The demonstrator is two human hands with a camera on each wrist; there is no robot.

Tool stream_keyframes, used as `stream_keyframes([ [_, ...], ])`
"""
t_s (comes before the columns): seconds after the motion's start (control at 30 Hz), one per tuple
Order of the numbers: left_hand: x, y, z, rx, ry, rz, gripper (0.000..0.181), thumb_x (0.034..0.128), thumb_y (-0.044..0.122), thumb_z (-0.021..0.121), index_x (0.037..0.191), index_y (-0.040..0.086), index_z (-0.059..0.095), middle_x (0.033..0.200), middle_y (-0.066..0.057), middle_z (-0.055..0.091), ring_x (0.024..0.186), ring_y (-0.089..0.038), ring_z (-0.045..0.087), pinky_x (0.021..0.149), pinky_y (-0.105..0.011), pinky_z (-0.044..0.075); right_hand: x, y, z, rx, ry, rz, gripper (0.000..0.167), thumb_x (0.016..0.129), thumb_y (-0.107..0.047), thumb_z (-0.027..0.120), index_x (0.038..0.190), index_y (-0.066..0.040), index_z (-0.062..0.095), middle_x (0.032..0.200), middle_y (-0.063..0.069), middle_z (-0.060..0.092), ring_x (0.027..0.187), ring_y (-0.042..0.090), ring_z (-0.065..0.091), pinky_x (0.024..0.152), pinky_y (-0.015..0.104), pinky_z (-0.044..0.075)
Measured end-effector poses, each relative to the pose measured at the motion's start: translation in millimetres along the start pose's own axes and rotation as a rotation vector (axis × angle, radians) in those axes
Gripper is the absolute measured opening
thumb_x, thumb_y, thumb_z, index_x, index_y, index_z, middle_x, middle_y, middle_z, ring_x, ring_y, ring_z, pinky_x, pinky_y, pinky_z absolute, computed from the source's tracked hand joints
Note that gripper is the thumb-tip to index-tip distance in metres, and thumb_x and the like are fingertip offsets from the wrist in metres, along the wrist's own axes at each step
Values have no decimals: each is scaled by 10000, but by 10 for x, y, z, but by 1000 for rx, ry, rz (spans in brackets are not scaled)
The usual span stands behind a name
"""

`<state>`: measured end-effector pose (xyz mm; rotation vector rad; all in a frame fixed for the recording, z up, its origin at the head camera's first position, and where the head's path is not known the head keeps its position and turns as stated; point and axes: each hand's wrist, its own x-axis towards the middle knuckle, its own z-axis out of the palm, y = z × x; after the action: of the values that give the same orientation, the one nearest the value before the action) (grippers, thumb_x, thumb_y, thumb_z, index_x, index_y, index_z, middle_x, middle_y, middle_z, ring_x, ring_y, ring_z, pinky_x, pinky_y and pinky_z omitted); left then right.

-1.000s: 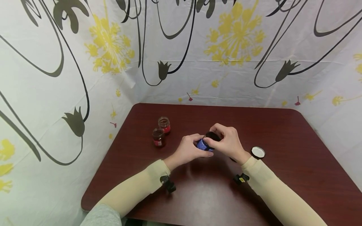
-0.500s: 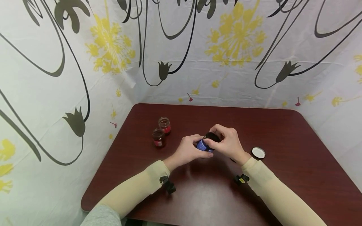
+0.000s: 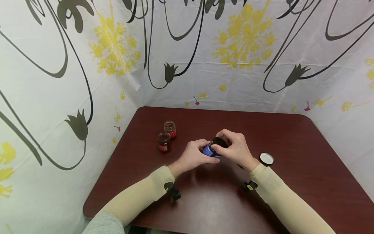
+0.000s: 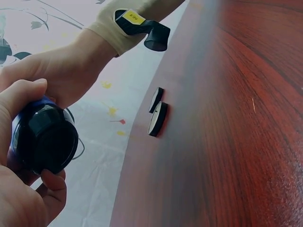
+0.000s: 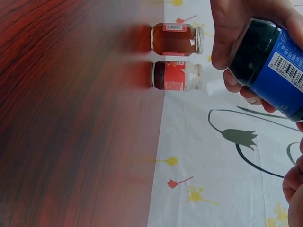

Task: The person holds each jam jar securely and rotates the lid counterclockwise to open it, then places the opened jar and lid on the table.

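Near the table's middle, my left hand point(image 3: 193, 153) grips a jar point(image 3: 208, 150) with a blue label, holding it tilted above the surface. My right hand point(image 3: 237, 148) pinches the jar's black lid point(image 3: 219, 141) at the mouth, thumb on the near side and fingers on the far side. Whether the lid is still seated on the rim, I cannot tell. The left wrist view shows the dark bottom of the jar point(image 4: 45, 139) with fingers around it. A barcode lies on the blue jar point(image 5: 279, 66) in the right wrist view.
Two red-labelled jars without lids, a darker-filled one point(image 3: 164, 142) and a clearer one point(image 3: 169, 129), stand at the left. A lid point(image 3: 266, 158) lies white inside up by my right wrist. Another lid point(image 4: 156, 100) lies beside it. Patterned cloth point(image 3: 187, 52) hangs behind the table.
The hands stay almost where they were. The jar has shifted very slightly left, and a little more of the black lid's top shows between the right thumb and fingers.
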<state>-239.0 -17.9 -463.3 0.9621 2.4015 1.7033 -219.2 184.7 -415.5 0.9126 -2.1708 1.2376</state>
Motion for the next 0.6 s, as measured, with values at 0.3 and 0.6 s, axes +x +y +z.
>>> stream_keyframes([
  [0.3,-7,-5,-2,22,6,-10,502,716,474,901,1159,324,719,1026,131,672,891,-109,640,734,-296,566,-15,-2,-14,21,-31,-15,250,783,-65,838,979,-75,684,693,-42,522,560,98,424,501,236,341],
  [0.6,-28,17,6,41,30,27,482,718,382,923,1150,307,725,1008,129,676,875,-102,637,721,-283,562,-53,116,5,24,-34,-83,265,791,-74,828,1019,-77,693,744,-5,559,572,142,432,522,225,341],
])
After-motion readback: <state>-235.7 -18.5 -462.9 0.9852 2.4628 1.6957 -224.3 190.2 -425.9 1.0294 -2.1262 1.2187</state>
